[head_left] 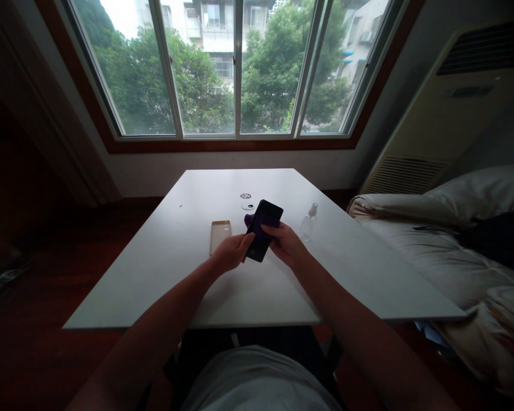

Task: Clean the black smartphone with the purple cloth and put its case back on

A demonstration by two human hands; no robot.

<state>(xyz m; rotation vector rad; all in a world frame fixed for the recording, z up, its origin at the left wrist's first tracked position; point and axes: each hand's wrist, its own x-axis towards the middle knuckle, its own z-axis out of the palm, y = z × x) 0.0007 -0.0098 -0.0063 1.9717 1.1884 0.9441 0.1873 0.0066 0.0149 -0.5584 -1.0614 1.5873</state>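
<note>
Both my hands hold a black phone (263,228) above the middle of the white table (163,262). My left hand (231,251) grips its lower left edge with closed fingers. My right hand (285,242) wraps its right side, thumb on the dark screen. A purple cloth (248,218) shows just behind the phone; I cannot tell whether either hand holds it. A beige phone case (220,234) lies flat on the table to the left of my left hand.
A small clear spray bottle (309,221) stands right of my right hand. Two small round items (246,201) lie farther back. A bed with pillows (454,228) is on the right, an air-conditioning unit (454,114) behind it, windows ahead.
</note>
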